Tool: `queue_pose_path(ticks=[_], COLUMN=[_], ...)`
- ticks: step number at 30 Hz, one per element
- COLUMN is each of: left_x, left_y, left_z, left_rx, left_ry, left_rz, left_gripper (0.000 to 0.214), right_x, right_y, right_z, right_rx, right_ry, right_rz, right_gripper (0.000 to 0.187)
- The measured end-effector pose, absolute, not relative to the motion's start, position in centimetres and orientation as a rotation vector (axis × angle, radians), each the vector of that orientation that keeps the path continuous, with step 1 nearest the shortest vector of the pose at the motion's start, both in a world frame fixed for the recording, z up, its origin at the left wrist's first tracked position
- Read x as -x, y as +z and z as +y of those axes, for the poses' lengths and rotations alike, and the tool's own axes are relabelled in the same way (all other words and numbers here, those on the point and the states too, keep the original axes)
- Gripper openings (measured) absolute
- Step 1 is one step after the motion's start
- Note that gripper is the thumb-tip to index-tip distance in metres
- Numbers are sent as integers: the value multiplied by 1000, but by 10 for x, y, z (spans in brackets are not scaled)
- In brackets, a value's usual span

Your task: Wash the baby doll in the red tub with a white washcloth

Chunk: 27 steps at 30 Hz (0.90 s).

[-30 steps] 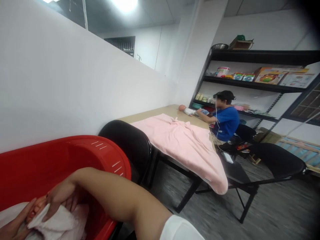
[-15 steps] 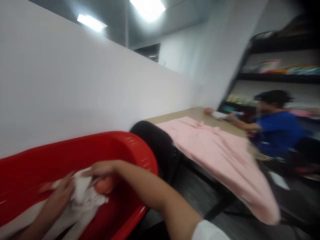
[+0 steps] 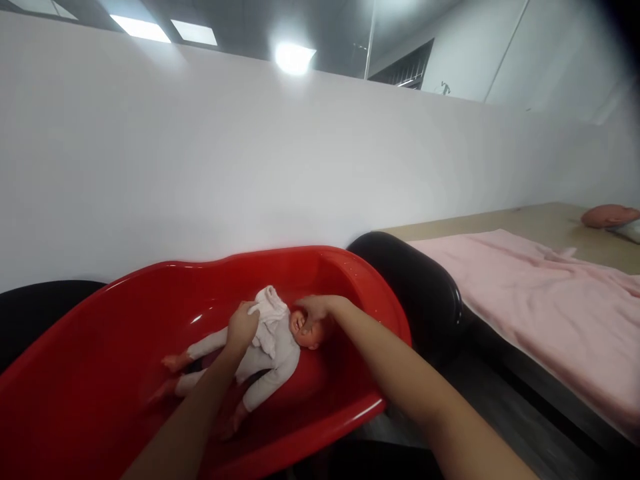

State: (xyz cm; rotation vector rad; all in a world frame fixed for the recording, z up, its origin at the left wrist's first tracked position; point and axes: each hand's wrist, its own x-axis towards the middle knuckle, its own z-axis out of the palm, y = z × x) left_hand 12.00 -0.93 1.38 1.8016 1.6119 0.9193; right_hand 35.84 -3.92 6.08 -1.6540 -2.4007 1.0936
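A baby doll [image 3: 265,363] with a cloth body and reddish head, hands and feet lies face up inside a red baby bathtub [image 3: 150,287]. Its head points right, its feet left. My left hand [image 3: 243,327] is closed on the edge of a small white cloth [image 3: 271,307] that lies over the doll's chest. From the right, my right hand [image 3: 316,308] curves over the doll's head [image 3: 314,337], fingers bent down along the face. The fingertips of my right hand are partly hard to make out.
A black padded chair [image 3: 410,287] stands against the tub's right end. Beyond it is a table [image 3: 425,231] with a pink blanket [image 3: 540,293] and another doll's head [image 3: 607,216]. A white wall [image 3: 300,160] rises behind. Another black seat [image 3: 45,307] is at left.
The view has swung left, so the tub and doll sit nearer the middle and the person in blue is out of view. My right hand has moved from the cloth to the doll's head.
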Motion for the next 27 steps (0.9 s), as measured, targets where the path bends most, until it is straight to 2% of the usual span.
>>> queue_pose_path(ticks=[3,6,10,14,17,22,27], left_x=[-117,-128,-141,-142,-140,-146,-153], left_y=[10,9,12,14,8,-13,-26], left_z=[-8,-20,-38,-37,-31,-32,-35], left_rx=[-1681,-1467,-1311,-1642,-2020,-2435,-2502], left_ry=[921,813,488,601,703,299,223], left_rz=[1468,1238,976,1022,1055,991,1033], left_gripper=[34,34,38,42,64,97,113], right_x=[-362,-363,-366,-368,-365,-362,-364], right_y=[57,53,48,46,49,54,50], right_z=[-34,-29,-25,-21,-22,-24,-18], right_rx=[1728,1713,1720,1743,1731,1778,1736], right_ry=[1353,1532,1479,1429,1428,1358,1501], right_rz=[-2454,-2367,-2368,-2451,-2476,-2510,-2488], right_gripper=[64,67,75,77,79,85,91])
